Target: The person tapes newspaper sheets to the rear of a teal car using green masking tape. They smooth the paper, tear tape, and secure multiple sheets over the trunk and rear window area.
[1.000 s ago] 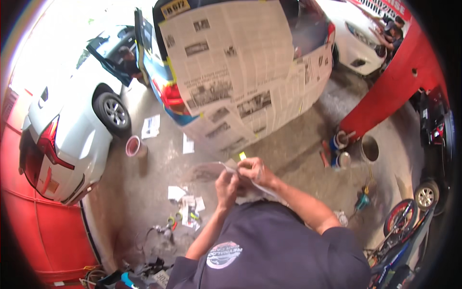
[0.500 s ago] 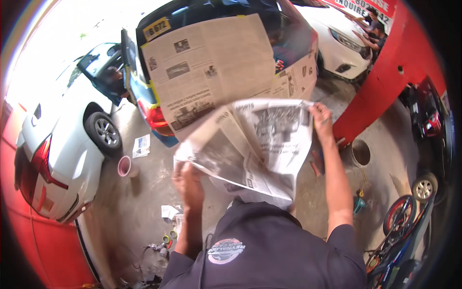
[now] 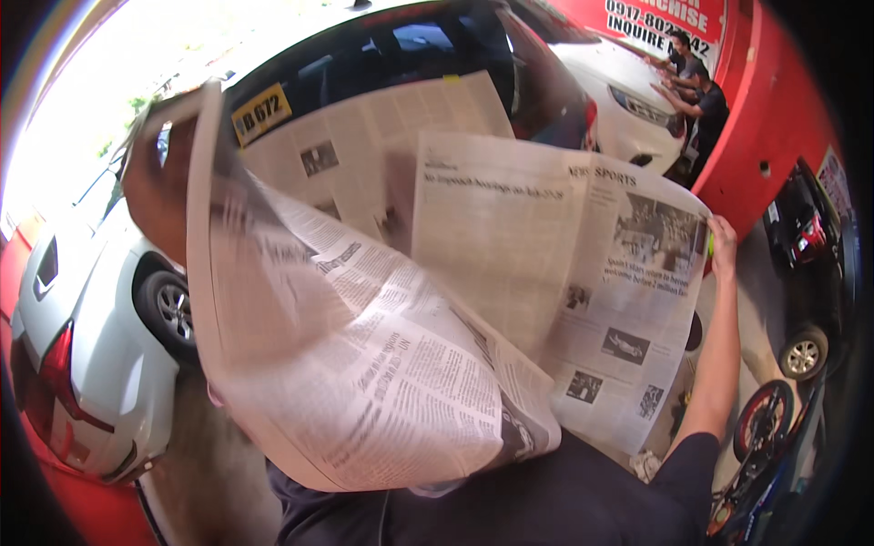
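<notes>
A large newspaper [image 3: 364, 382] is spread wide in front of me, its left part curling toward me. My right hand [image 3: 722, 241] is closed on its upper right edge, the thumb and fingers pinching the paper. My left hand [image 3: 164, 182], raised and smeared by motion, is at the upper left edge of the paper and appears to grip it; the sheet hides part of the fingers. Beyond the newspaper stands a dark car [image 3: 428, 41], with newspaper sheets [image 3: 355, 118] covering its rear. Yellow tape [image 3: 451, 79] shows at their upper edge.
A white car [image 3: 109, 337] stands at the left and another white car [image 3: 628, 82] at the far right, where two people [image 3: 696, 91] lean with hands on it. A red pillar [image 3: 783, 136], a motorcycle [image 3: 760, 428] and a black car [image 3: 806, 264] are at the right.
The newspaper has opened out from a crumpled bundle into a wide sheet. My left hand has moved up and left, and my right hand outward to the right. The view has shifted.
</notes>
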`<state>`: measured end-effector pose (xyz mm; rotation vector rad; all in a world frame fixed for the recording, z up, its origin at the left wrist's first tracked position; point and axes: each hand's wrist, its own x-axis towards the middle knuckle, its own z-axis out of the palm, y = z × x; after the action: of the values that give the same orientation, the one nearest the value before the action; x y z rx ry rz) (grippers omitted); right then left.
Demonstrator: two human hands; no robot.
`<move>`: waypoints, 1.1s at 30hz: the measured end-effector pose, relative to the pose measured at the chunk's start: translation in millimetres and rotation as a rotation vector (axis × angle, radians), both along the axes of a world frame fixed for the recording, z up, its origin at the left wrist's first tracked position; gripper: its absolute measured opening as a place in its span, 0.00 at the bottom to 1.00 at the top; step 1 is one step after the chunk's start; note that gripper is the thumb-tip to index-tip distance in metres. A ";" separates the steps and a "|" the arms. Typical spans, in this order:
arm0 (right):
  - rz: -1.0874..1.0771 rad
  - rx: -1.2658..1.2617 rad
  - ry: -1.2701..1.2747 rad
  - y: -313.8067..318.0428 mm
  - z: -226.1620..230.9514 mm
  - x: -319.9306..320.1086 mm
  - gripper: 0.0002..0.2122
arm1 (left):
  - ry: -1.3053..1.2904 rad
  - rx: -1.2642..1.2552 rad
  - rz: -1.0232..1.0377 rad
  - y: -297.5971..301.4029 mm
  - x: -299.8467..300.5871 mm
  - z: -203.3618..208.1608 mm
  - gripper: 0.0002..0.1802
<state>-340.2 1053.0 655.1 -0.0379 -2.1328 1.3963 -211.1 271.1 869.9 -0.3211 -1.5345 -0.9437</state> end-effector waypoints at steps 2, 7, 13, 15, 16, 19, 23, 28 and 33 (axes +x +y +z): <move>0.022 -0.137 0.022 -28.2 -6.5 -34.3 0.10 | 0.076 -0.220 0.190 -21.3 -60.1 56.7 0.15; -0.065 0.012 0.038 -20.4 22.4 -49.4 0.11 | -0.043 0.076 0.062 -84.3 -356.8 169.1 0.13; -0.115 0.016 -0.009 -56.9 35.8 -26.4 0.13 | -0.194 0.145 0.368 -97.1 -561.4 198.5 0.15; -0.135 0.027 -0.010 -73.2 60.4 -13.0 0.13 | -0.150 0.008 0.439 -90.5 -574.9 173.1 0.17; -0.125 0.024 -0.012 -86.8 67.0 -7.5 0.14 | -0.205 -0.098 0.475 -101.4 -579.2 161.8 0.20; -0.247 0.173 -0.010 -115.1 85.9 -12.2 0.16 | -0.503 -0.468 0.400 -132.3 -623.5 149.3 0.27; -0.230 0.166 -0.035 -163.6 120.1 -39.1 0.11 | -0.895 -0.702 0.108 -150.8 -662.1 149.2 0.37; -0.091 0.075 0.006 -184.6 127.6 -59.2 0.08 | -0.688 -0.921 0.337 -151.5 -612.9 141.8 0.40; -0.088 0.170 0.025 -177.8 108.1 -64.5 0.10 | -1.096 -0.897 0.349 -76.1 -400.1 152.2 0.41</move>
<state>-404.7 875.2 763.2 -0.0475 -2.1939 1.1556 -611.2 195.0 1022.1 -0.1250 -2.8779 -0.0141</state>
